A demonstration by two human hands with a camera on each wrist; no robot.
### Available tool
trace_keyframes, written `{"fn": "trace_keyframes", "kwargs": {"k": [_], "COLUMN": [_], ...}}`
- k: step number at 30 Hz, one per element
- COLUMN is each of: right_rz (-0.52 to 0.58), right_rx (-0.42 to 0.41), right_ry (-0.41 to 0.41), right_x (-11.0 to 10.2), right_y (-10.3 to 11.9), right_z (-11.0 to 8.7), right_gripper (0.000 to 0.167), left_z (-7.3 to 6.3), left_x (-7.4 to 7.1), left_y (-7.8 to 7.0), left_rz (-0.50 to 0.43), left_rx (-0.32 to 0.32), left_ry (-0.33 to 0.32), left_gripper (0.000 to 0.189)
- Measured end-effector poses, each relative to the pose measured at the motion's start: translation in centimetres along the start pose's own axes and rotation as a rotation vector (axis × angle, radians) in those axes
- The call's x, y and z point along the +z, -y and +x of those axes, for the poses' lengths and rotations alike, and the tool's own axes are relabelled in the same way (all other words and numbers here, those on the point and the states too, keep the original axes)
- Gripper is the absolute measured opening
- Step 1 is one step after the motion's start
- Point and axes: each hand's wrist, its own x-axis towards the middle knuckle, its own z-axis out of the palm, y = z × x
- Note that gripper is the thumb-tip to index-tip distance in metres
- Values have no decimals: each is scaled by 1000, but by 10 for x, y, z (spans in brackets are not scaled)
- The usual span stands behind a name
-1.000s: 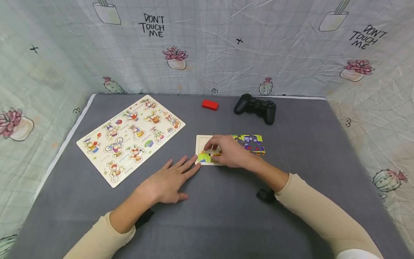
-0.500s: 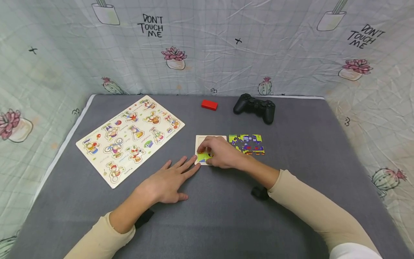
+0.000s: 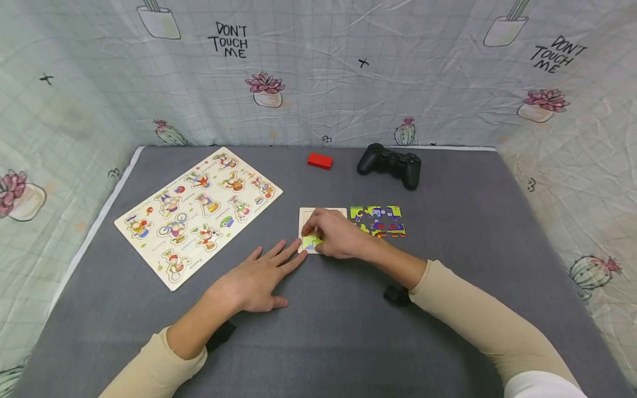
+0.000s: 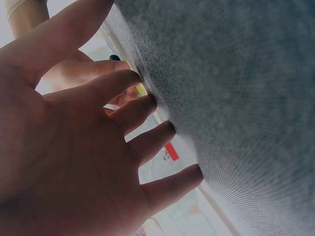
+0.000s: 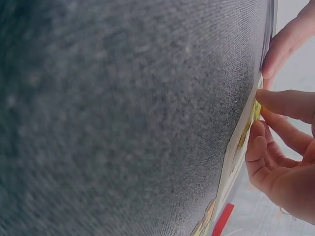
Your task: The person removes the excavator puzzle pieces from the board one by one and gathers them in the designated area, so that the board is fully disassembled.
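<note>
In the head view a small wooden puzzle tray (image 3: 337, 210) lies mid-table, with yellow-green puzzle pieces (image 3: 309, 242) in its near left part. My right hand (image 3: 340, 235) is over the tray and hides much of it. Its thumb and index finger pinch a puzzle piece (image 5: 257, 112) low against the tray, as the right wrist view shows. My left hand (image 3: 261, 282) rests palm down with its fingers spread. Two of its fingertips touch the tray's left edge. Loose puzzle pieces (image 3: 380, 213), yellow-green and purple, lie to the right of the tray.
A large picture board (image 3: 199, 215) lies at an angle on the left. At the back are a red block (image 3: 320, 161) and a black game controller (image 3: 390, 165). Patterned cloth (image 3: 308, 66) hangs behind the grey table (image 3: 318, 342) and along both sides.
My right hand has moved left along the tray, its fingertips now nearer the left edge, and more loose pieces show on the right. My left hand stays in place.
</note>
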Motion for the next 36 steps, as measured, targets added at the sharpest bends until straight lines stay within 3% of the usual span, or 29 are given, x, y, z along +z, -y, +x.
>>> {"fn": "trace_keyframes", "kwargs": {"k": [27, 36], "right_rz": [-31, -5], "right_rx": [-30, -2], "right_ry": [-15, -15], "right_x": [-1, -1], "right_y": [2, 4], "right_z": [0, 0], "right_gripper": [34, 33], "left_z": [1, 0], "left_x": [0, 0], "left_y": [0, 1], "left_rz": [7, 12], "left_rx": [-3, -5], "left_ry": [2, 2], "left_gripper": [98, 97]}}
